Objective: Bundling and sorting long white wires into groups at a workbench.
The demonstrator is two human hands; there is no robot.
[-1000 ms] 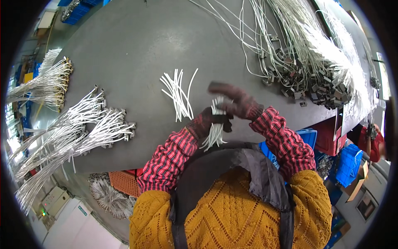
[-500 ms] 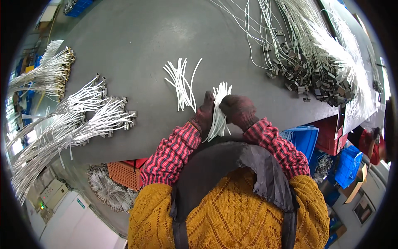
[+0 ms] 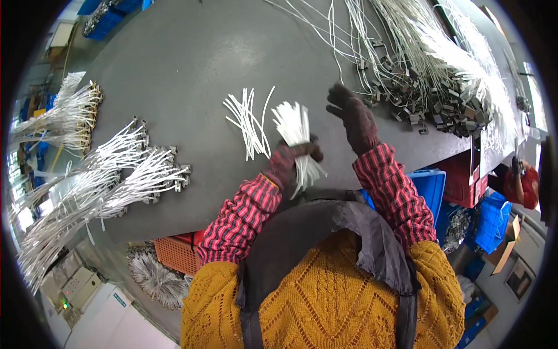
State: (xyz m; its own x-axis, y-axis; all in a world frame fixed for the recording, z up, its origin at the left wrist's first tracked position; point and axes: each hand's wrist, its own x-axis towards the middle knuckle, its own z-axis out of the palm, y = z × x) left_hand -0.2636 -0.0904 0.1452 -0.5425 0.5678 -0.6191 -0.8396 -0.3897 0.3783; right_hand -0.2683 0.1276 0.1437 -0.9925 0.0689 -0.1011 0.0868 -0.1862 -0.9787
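My gloved left hand (image 3: pixel 289 158) is wrapped round a bundle of short white tube-like strands (image 3: pixel 292 122), held upright close to my body. Its top ends fan out above the fist and its lower ends poke out below. To the right of it, apart from the bundle, my gloved right hand (image 3: pixel 356 121) hovers over the table with fingers stretched and nothing in them. A small loose group of the same white strands (image 3: pixel 249 125) lies on the dark table just left of the bundle.
Long thin white wires with dark metal block ends (image 3: pixel 447 104) are heaped at the far right. Bunches of white wires with metal connectors (image 3: pixel 133 174) lie at the left. Below the table edge are a blue bin (image 3: pixel 429 186) and an orange basket (image 3: pixel 174 256).
My right hand has let go of the bundle, moved up and right, and opened. My left hand now grips the bundle alone, and its top has tilted left.
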